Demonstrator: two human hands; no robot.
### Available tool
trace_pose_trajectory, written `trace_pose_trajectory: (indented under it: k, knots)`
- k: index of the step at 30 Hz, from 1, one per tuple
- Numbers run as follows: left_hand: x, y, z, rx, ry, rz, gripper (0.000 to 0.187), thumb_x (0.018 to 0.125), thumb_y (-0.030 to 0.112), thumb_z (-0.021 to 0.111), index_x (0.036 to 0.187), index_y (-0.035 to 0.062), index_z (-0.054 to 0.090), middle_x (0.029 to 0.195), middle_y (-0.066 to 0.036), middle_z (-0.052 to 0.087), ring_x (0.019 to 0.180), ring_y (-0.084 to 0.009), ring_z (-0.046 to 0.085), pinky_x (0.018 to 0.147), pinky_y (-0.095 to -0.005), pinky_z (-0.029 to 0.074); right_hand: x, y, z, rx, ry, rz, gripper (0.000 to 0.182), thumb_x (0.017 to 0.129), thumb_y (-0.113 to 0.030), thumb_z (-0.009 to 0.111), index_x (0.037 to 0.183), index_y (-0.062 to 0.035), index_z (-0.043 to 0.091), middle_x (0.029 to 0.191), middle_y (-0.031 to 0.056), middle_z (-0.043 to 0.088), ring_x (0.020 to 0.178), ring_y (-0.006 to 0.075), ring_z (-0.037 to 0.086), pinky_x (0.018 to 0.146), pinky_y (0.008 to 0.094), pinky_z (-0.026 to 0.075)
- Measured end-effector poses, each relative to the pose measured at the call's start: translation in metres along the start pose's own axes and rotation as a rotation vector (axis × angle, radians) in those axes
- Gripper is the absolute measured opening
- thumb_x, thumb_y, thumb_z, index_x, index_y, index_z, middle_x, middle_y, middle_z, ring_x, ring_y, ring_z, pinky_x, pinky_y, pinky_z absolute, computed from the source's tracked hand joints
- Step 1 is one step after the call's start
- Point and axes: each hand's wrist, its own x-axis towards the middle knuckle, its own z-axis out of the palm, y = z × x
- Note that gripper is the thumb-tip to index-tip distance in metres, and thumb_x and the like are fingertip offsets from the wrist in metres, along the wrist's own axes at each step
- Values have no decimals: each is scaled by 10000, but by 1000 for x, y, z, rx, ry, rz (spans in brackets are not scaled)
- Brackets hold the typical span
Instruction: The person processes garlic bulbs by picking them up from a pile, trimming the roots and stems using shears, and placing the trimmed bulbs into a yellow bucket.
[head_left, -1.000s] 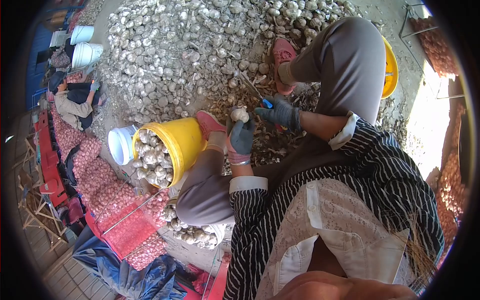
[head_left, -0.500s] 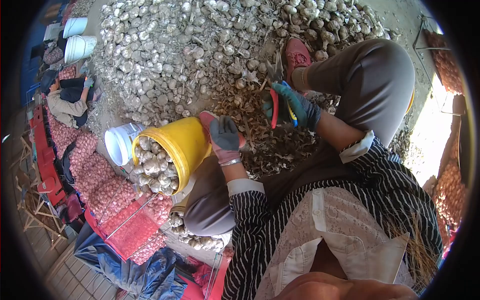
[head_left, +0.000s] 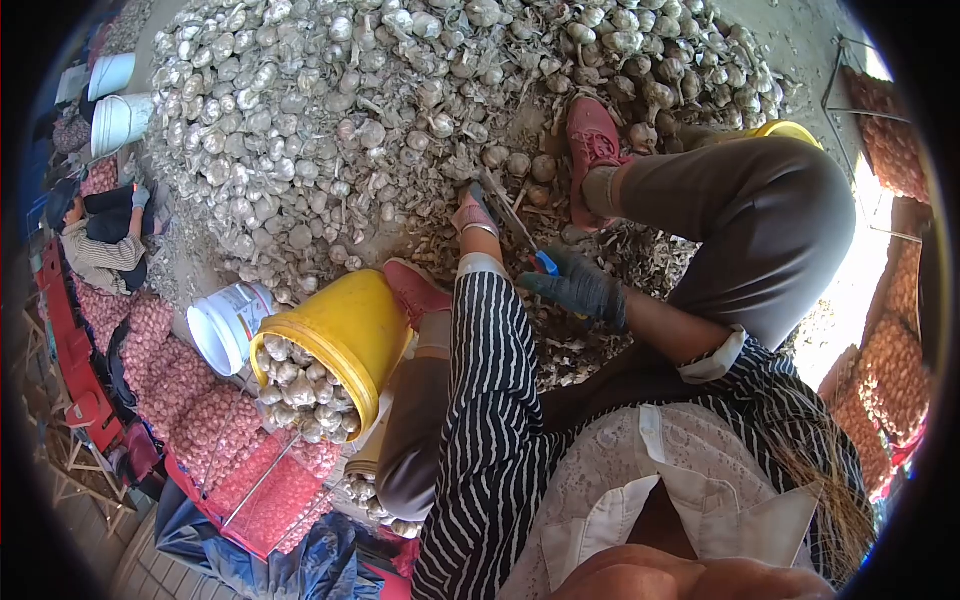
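Hard daylight fills the scene, strongest at the right edge, where a patch of ground beside the bent knee is blown out to plain white. The garlic heap above that knee is evenly lit and crisp, each bulb casting a small dark shadow. The yellow bucket shows a bright sheen on its outer wall, while the bulbs inside sit in softer shade. A fisheye lens bends everything: straight lines curve, and a black ring with a thin red fringe closes the corners. The chin-side blur at the bottom edge is out of focus. No motion blur shows.
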Motion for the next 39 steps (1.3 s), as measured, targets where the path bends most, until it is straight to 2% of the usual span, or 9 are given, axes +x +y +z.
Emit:
trace_pose_trajectory:
  k: [3, 10, 13, 18, 22, 24, 28, 30, 39]
  knots:
    - [24, -12, -19, -65, -52, 30, 286, 862, 356, 601, 941, 84, 640, 879, -80, 638, 650, -220, 595, 566, -361, 517, -2, -17, -4, -174, 6, 11, 530, 828, -450, 660, 1081, 2, 549, 871, 128, 617, 804, 196, 578, 748, 347, 472]
    - [-111, -14, -45, -257, -40, 343, 207, 783, 117, 727, 971, 81, 648, 824, -25, 650, 675, -143, 620, 553, -273, 521, -10, -23, -4, -203, 113, -116, 432, 823, -390, 682, 1024, -30, 552, 813, 92, 580, 746, 173, 557, 691, 331, 455]
    - [-142, -24, -73, -495, -576, 412, 132, 911, 192, 568, 1005, 111, 615, 857, -6, 632, 731, -119, 578, 613, -252, 489, -21, -31, -7, -430, 81, -159, 442, 802, -364, 691, 1069, -47, 538, 832, 150, 597, 745, 261, 593, 688, 361, 463]
    - [-177, -40, -93, -517, -781, 487, 224, 947, 217, 490, 1109, 78, 557, 997, -82, 615, 824, -186, 589, 746, -310, 500, -40, -36, -12, -900, 150, -412, 520, 740, -336, 698, 1111, -26, 507, 869, 202, 604, 791, 357, 604, 694, 441, 463]
    - [-203, -46, -101, -418, -755, 670, 332, 926, 146, 505, 1240, 44, 473, 1132, -135, 587, 1007, -263, 600, 792, -385, 525, -62, -44, -13, -1062, 181, -529, 571, 730, -372, 666, 1129, 2, 503, 957, 220, 613, 867, 372, 605, 775, 452, 462]
    - [-215, -44, -108, -68, -452, 709, 569, 758, -26, 676, 1272, 33, 439, 1161, -114, 562, 1059, -255, 566, 917, -415, 483, -73, -45, -14, -1150, 257, -534, 606, 734, -363, 674, 1181, 2, 487, 967, 205, 594, 891, 365, 588, 769, 466, 454]
    - [-233, -49, -115, 33, -380, 797, 609, 726, -39, 703, 1270, 20, 435, 1171, -121, 562, 1057, -239, 568, 915, -391, 479, -80, -40, -20, -1213, 233, -545, 650, 735, -381, 668, 1221, 5, 475, 1008, 215, 585, 934, 359, 577, 791, 465, 448]
    - [-245, -52, -116, 412, -256, 1102, 637, 707, -6, 735, 1268, 5, 433, 1160, -124, 573, 1038, -205, 578, 911, -346, 473, -85, -39, -20, -1239, 198, -564, 661, 736, -383, 665, 1232, 10, 473, 993, 220, 592, 898, 360, 589, 773, 465, 453]
    - [-282, -63, -113, 695, -67, 1090, 606, 662, 68, 784, 1175, 8, 467, 1097, -123, 598, 1002, -214, 595, 906, -333, 467, -87, -22, -8, -1209, -55, -413, 417, 718, -270, 646, 1035, -15, 555, 713, 163, 622, 683, 343, 624, 609, 453, 480]
